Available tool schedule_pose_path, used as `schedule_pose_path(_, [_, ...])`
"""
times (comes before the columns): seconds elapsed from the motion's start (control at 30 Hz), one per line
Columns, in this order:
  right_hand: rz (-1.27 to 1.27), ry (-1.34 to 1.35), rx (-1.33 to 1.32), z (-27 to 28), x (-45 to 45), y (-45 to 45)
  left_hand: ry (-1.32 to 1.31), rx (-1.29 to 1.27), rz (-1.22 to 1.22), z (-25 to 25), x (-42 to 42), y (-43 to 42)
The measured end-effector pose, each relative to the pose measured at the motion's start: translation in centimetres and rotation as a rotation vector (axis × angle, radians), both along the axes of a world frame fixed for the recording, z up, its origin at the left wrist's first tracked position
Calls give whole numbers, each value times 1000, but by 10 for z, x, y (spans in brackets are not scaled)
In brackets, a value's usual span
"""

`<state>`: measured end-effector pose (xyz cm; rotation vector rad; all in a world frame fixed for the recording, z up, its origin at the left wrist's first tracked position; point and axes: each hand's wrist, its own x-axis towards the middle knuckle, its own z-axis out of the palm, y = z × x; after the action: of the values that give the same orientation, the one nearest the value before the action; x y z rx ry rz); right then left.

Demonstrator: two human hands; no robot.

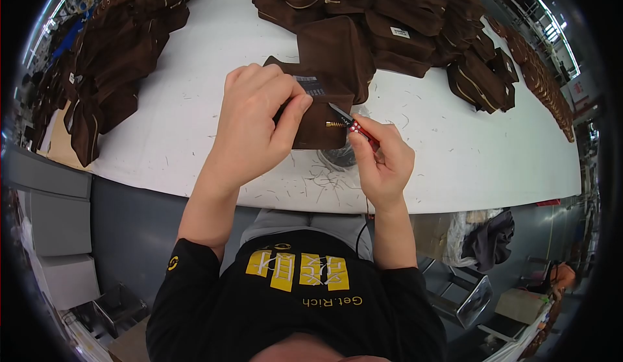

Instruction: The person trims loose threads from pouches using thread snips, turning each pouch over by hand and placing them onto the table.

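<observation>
Right hand (392, 161) gripping red-handled snips (357, 128), blades apart, pointing toward left hand (259, 115). Left thumb and forefinger pinched together over brown bag (315, 128), beside dark label (314, 88); can't tell from here what's between them. Bag lies between and just beyond hands, gold-coloured metal piece (335, 124) left of right hand. Clear container (339, 159) partly under bag, between wrists. Thread scraps (318, 181) around it on white tabletop (195, 125). More brown bags (397, 21) heaped beyond both hands.
</observation>
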<state>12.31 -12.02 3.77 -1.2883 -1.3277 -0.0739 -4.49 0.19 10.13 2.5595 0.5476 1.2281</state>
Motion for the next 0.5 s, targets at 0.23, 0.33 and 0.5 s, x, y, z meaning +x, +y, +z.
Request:
schedule_pose_path(0.23, [-131,-75,30,1,-1,-3,-14,-11,10,-1,0,0])
schedule_pose_path(0.33, [-54,-30,58,-4,4,-3,-16,-12,14,-2,0,0])
schedule_pose_path(0.5, [-7,-28,22,1,0,-2,-10,-12,14,-1,2,-2])
